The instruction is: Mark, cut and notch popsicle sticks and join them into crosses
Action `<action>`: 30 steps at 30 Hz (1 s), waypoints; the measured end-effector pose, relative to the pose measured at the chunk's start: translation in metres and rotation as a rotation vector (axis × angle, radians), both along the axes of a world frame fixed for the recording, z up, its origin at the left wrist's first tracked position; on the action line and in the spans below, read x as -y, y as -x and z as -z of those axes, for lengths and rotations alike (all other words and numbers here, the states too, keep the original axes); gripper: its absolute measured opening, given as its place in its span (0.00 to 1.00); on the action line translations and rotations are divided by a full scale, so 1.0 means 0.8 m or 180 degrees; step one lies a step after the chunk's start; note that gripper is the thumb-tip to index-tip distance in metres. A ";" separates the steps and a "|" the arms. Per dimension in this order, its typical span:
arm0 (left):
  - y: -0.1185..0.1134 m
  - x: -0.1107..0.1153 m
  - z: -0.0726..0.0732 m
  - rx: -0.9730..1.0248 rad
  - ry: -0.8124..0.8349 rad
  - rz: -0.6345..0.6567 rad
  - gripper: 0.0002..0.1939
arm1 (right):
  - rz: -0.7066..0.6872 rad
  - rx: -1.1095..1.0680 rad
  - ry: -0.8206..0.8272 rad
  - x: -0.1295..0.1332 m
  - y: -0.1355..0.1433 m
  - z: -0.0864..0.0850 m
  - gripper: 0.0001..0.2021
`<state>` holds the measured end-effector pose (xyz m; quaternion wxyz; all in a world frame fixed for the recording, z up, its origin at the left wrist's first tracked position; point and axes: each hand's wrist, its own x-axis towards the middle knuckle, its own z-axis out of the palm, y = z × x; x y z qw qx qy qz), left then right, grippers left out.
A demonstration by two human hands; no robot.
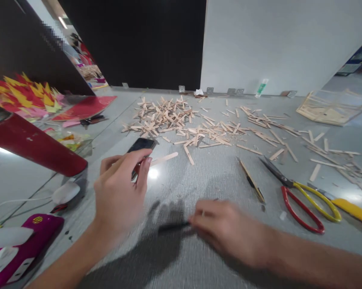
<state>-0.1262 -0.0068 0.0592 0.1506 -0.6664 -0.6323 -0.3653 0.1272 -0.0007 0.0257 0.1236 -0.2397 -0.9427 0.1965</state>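
Gripping wooden stick (164, 158): left hand (120, 192) fingers | right hand (225, 226) fingers pinching black tool (173, 227) | no legible writing

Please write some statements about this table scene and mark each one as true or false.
1. The scissors lie right of both hands. True.
2. The left hand holds the scissors. False: it holds a wooden stick and something small with a red part; the scissors lie untouched on the table.
3. A pile of sticks lies beyond the hands. True.
4. The right hand is raised high above the table. False: it is low at the table surface, with a thin dark object at its fingertips.
5. The scissors have blue handles. False: one handle is red, the other yellow.
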 end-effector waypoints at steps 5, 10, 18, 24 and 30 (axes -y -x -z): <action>0.000 0.000 0.004 0.0008 -0.0057 -0.0068 0.12 | 0.0158 0.0559 -0.0242 -0.028 0.014 0.009 0.08; -0.009 0.005 0.009 0.0201 -0.0166 0.0152 0.16 | 0.1260 0.0563 -0.0290 -0.149 -0.012 0.010 0.09; -0.043 0.026 0.028 0.1584 0.1602 0.1382 0.11 | 0.1117 0.0260 0.0072 -0.046 -0.049 -0.010 0.10; -0.063 0.040 0.042 0.1825 0.2048 0.1872 0.10 | 0.0972 0.0561 0.0257 0.058 -0.073 0.004 0.13; -0.067 0.042 0.065 0.1066 0.1512 0.2351 0.10 | 0.1778 0.0509 -0.0126 -0.073 -0.107 0.008 0.13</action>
